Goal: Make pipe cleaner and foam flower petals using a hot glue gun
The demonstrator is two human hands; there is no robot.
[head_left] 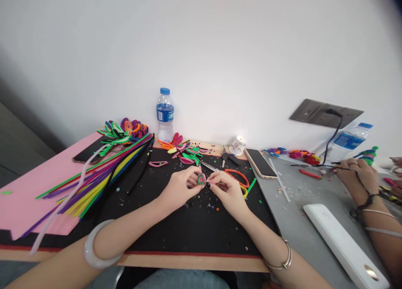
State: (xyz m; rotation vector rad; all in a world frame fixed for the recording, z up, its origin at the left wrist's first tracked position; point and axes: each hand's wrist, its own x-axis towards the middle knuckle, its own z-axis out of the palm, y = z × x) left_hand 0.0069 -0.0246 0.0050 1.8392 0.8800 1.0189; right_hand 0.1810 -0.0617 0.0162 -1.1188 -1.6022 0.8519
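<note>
Pinching a small pink-and-green pipe-cleaner piece (pixel 201 179) between them, the left hand (pixel 180 187) and the right hand (pixel 226 189) meet over the middle of the black mat (pixel 176 226), both closed on it with fingertips, the piece sitting just above the mat. No writing can be read anywhere: the blue label on the water bottle (pixel 165 113) by the wall carries white marks too small to make out, and the red mark on the small white cup (pixel 237 146) is likewise unclear. Two water bottles are in view, the second one (pixel 347 141) lying at the far right beside a co-worker's hand (pixel 358 177), which holds a thin dark wire. One phone (pixel 260 162) lies face up at the mat's right edge, with a pair of orange-handled scissors (pixel 234 174) between it and the hands. A long bundle of straight pipe cleaners (pixel 103 174) in many colours runs diagonally across the left of the mat onto a pink sheet (pixel 28 188), and a cluster of looped ones (pixel 125 131) sits at its far end. More bent pieces (pixel 185 152) lie just beyond the hands, and coloured scraps dot the mat. A long white bar (pixel 342 247) rests on the grey table (pixel 298 222) at right. Each wrist wears one bangle.
</note>
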